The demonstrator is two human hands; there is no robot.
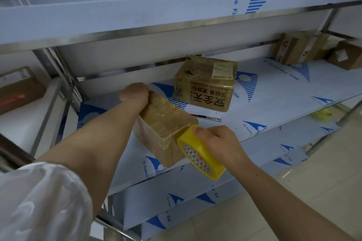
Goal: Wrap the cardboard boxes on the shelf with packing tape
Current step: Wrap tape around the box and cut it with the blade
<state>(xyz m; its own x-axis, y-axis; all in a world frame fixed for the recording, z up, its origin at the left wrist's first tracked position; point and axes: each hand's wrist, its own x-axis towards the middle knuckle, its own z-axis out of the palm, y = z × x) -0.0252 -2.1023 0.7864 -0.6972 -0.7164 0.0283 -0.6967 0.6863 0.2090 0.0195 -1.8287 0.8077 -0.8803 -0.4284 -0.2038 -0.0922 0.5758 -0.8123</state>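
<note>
1. Your left hand (pixel 134 93) grips the far end of the small brown cardboard box (pixel 166 129); its fingers curl out of sight.
2. Your right hand (pixel 217 143) wraps its fingers round the yellow roll of packing tape (pixel 199 154), which touches the box's near corner.
3. The box rests on the white film-covered shelf (pixel 274 107); a larger printed cardboard box (pixel 205 84) stands behind it.

From here, the only clothing I can make out is a white sleeve (pixel 39 201) on the left arm, below and left of the shelf (pixel 274 94). Its cloth is thin, loose and creased, with faint paler streaks, and ends near the elbow. Toward the shelf, the left forearm (pixel 101 143) and left hand (pixel 134 92) are bare, likewise the right forearm (pixel 274 191) and right hand (pixel 219 143).
</note>
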